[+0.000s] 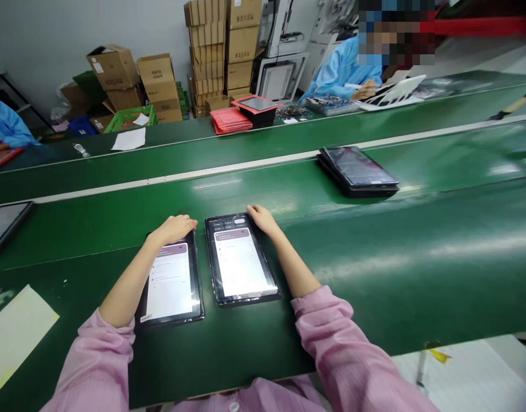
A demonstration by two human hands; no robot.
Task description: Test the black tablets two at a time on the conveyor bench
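Observation:
Two tablets with lit white screens lie side by side on the green work surface in front of me. My left hand [175,229] is closed over the top edge of the left tablet [172,286] and covers its upper part. At the upper right corner of the right tablet [242,263], my right hand [263,220] grips the edge, with some of its fingers hidden. Both tablets rest flat, a narrow gap between them, and a shiny clear film seems to cover each one.
Stacked dark tablets [359,169] lie farther right; another tablet [6,226] is at the left edge. A pale sheet [20,337] lies near left. Across a white divider strip [228,167] are red sleeves [231,120] and a co-worker's blue sleeve [338,68]. Cartons [160,80] stand behind.

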